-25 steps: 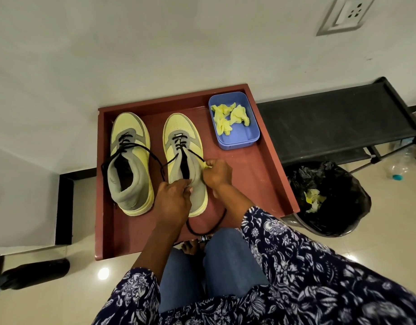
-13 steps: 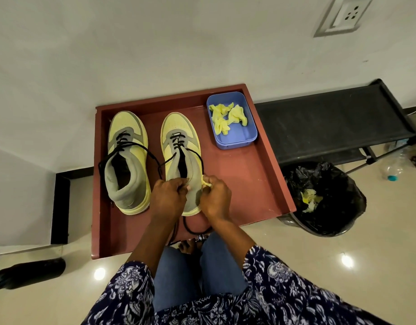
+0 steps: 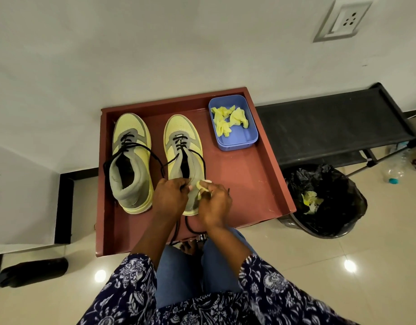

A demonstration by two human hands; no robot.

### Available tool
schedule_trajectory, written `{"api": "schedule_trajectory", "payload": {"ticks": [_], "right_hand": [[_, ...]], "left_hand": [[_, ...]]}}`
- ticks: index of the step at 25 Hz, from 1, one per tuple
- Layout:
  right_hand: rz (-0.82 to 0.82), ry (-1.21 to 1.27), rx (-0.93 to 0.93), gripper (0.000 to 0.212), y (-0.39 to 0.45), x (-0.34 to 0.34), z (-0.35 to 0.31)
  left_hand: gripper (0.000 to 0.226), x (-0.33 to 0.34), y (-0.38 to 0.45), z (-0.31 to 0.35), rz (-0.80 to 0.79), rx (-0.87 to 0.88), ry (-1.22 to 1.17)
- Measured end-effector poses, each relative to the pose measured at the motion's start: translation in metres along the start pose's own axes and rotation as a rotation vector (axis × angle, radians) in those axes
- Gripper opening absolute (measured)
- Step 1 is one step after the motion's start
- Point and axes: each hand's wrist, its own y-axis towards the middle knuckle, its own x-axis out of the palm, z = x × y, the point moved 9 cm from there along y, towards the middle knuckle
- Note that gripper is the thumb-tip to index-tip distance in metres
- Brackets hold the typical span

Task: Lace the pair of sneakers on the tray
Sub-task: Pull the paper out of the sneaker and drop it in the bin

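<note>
Comparing with the picture from a second ago, both hands are now seen closer together at the near end of the right sneaker (image 3: pixel 183 148). The right hand (image 3: pixel 215 202), which was out at the side of the shoe before, has been pulled in next to the left hand (image 3: pixel 170 199), and the two almost touch. A small yellow scrap (image 3: pixel 200 188) is pinched in the curled fingers of the right hand. The black lace (image 3: pixel 178 158) is pinched in the curled fingers of the left hand, and a loop of it is left hanging off the near side of the shoe. The left sneaker (image 3: pixel 130 160) has not been moved; it is partly laced, with its loose lace lying around its opening. Both sneakers are stood side by side on the red-brown tray (image 3: pixel 253 184), toes pointing far. A blue box (image 3: pixel 239 141) with yellow scraps in it is kept in the far right corner of the tray. A black rack (image 3: pixel 331 127) is seen to the right, against the white wall (image 3: pixel 155 43), and a bin with a black bag (image 3: pixel 326 202) is placed just beside the tray on the shiny floor (image 3: pixel 343 266). A wall socket (image 3: pixel 343 18) is seen far up on the right.
</note>
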Motion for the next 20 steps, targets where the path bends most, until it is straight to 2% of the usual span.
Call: {"api": "schedule_trajectory", "payload": {"ticks": [2,8,13,20], "right_hand": [[0.016,0.009,-0.01,0.031,0.024,-0.003,-0.015],[-0.119,-0.052,-0.187,0.03,0.064,0.009,-0.05],[-0.079,-0.025,-0.109,0.037,0.046,0.003,-0.019],[-0.099,0.039,-0.011,0.035,0.011,0.004,0.016]], "left_hand": [[0.028,0.0,-0.001,0.001,-0.001,0.006,0.02],[0.028,0.0,-0.003,0.003,0.013,0.03,0.041],[0.028,0.003,-0.002,0.003,0.006,0.011,0.055],[0.029,0.001,-0.005,0.003,-0.006,-0.022,0.064]]}}
